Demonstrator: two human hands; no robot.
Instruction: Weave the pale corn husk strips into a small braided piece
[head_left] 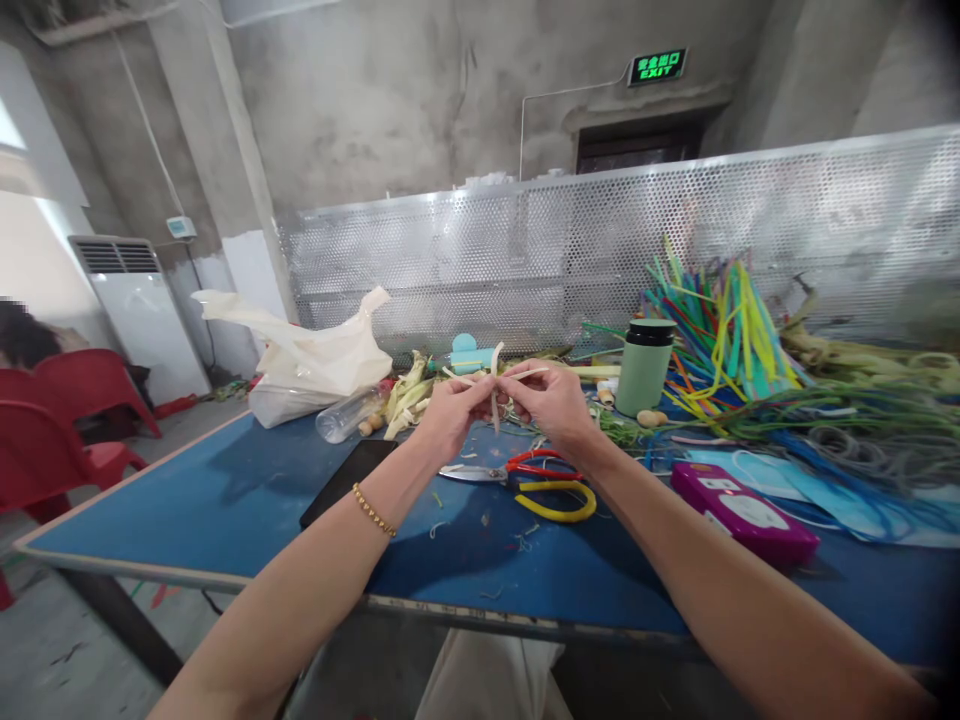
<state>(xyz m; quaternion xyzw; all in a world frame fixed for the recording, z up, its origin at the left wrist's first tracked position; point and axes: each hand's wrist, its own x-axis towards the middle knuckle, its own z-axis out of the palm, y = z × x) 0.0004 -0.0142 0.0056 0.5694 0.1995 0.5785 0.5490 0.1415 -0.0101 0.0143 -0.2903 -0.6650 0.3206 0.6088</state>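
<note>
Over the middle of the table, my left hand (452, 412) and my right hand (553, 402) meet fingertip to fingertip. Both pinch a small cross of narrow pale strips (497, 357), whose ends stick out upward, downward and to both sides. Part of the crossing is hidden behind my fingers. Just below my hands lie scissors (555, 500) with one red and one yellow handle, blades pointing left. A dark flat object (349, 480), perhaps a phone or tablet, lies beneath my left forearm.
The blue table (187, 500) carries a white plastic bag (319, 360), a clear bottle (350, 413), a green flask (645, 368), coloured strips (739, 330), green stems (787, 405) and a magenta box (742, 515). A perforated metal panel (450, 250) stands behind. Red chairs (90, 385) are at left, with a person nearby.
</note>
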